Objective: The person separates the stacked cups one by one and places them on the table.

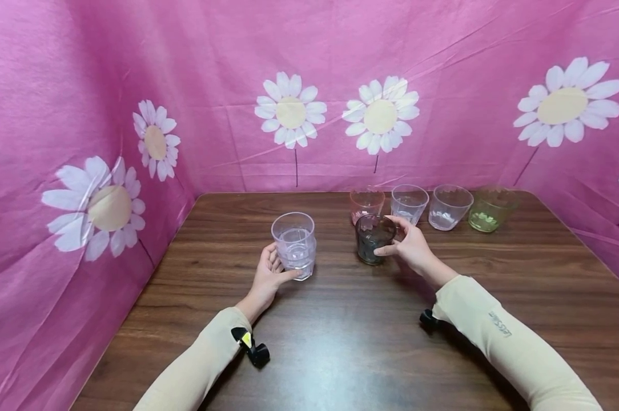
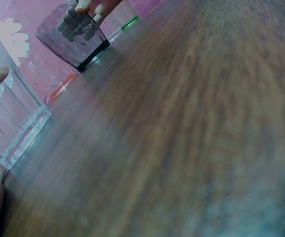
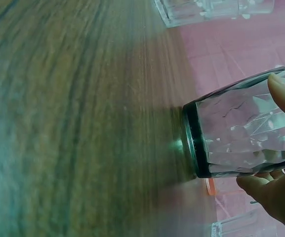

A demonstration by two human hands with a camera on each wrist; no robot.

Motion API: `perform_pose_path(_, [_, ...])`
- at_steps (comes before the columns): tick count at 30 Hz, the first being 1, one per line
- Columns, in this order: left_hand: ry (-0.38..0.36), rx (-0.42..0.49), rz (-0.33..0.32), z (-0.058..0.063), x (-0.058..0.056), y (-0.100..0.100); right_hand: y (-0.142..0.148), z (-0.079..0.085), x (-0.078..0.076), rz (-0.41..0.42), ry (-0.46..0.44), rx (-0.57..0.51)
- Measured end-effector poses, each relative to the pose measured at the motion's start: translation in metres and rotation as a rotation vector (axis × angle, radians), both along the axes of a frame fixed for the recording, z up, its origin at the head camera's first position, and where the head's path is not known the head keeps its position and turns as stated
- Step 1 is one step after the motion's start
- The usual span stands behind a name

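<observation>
In the head view my left hand [image 1: 267,278] grips what looks like two nested clear tumblers [image 1: 295,242] left of the table's middle, thumb on the near side and fingers round the left. Close up, the left wrist view has the clear tumbler's base [image 2: 29,138] at the wood. My right hand [image 1: 413,246] holds a dark grey tumbler [image 1: 373,242] upright between thumb and fingers, just right of the clear ones. The right wrist view catches its thick dark base [image 3: 195,140] at or barely above the table; contact is hard to tell.
Along the back right of the brown wooden table [image 1: 330,342] stand a pink tumbler [image 1: 366,201], two clear tumblers [image 1: 409,200] [image 1: 449,208] and a green tumbler [image 1: 489,211]. The dark tumbler partly covers the pink one. Pink cloth [image 1: 335,165] with daisies hangs behind and beside the table.
</observation>
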State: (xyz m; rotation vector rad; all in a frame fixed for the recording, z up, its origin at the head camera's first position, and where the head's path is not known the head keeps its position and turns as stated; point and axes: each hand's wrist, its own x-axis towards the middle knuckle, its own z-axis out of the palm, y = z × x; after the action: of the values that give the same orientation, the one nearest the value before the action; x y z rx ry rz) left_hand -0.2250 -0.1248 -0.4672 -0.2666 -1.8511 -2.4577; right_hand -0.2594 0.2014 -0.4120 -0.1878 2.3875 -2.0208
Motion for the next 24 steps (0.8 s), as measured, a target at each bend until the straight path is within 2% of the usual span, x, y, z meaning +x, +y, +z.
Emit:
perform_pose_path(15, [-0.005, -0.029, 0.020, 0.0007, -0.0009, -0.0006, 0.0029, -0.0035, -0.0017, 0.043, 0.021, 0.068])
perform_pose_path(24, [0.001, -0.015, 0.016, 0.0002, -0.0010, 0.0008, 0.0031, -0.0036, 0.0002, 0.049, 0.032, 0.061])
